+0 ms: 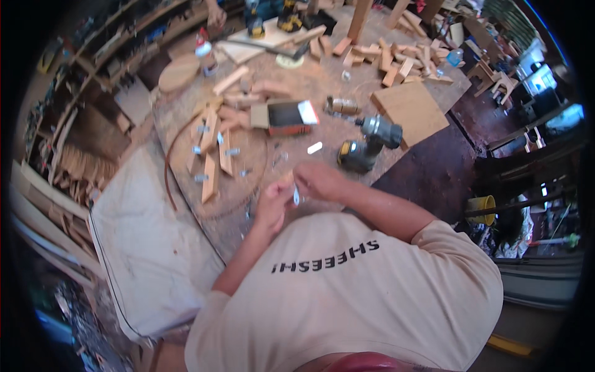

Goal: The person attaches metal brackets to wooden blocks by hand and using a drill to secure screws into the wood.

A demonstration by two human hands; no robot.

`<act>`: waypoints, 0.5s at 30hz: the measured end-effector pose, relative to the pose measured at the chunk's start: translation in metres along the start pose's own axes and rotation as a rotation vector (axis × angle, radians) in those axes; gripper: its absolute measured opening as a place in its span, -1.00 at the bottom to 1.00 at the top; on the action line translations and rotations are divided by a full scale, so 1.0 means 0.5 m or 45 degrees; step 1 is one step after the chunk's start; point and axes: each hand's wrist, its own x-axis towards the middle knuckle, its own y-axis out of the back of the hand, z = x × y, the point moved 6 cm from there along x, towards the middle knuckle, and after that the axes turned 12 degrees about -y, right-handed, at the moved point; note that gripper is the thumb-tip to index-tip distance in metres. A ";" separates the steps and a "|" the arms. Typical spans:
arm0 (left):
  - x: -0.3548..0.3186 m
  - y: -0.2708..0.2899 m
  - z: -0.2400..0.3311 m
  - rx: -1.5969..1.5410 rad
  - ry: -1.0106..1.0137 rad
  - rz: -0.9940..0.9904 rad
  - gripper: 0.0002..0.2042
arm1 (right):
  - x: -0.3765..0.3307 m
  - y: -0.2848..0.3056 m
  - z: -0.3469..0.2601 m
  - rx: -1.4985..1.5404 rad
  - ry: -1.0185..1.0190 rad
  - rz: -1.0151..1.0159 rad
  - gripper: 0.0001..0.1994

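Close in front of my chest, at the near edge of the workbench (242,186), my two hands meet around a small pale, shiny piece (296,197), too small to name. My left hand (273,201) is closed on its left side. The fingers of my right hand (315,180) are bent and pinched at its upper end. Just beyond them lies a short white strip (315,148). To the left, several short wooden pieces (211,177) carry small metal fittings (232,151). An opened cardboard box (290,129) lies beyond my hands, with a cordless drill (372,142) to its right.
A square wooden board (412,111) rests at the bench's right edge, beyond the drill. Wood offcuts (396,62) are heaped at the back. A bottle (206,54) stands by a round wooden disc (180,71). Another person's hand (215,17) shows at the top. Pale cloth (149,235) covers something at left.
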 end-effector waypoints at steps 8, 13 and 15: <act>0.001 -0.018 0.021 -0.160 -0.092 -0.067 -0.85 | -0.009 0.018 -0.028 0.099 0.053 0.057 -0.81; 0.016 -0.027 0.028 -0.190 -0.078 -0.077 -0.71 | -0.018 0.030 -0.023 0.155 0.031 0.096 -0.83; 0.005 -0.025 0.031 -0.192 -0.086 -0.060 -0.70 | -0.029 0.031 -0.021 0.160 0.049 0.169 -0.84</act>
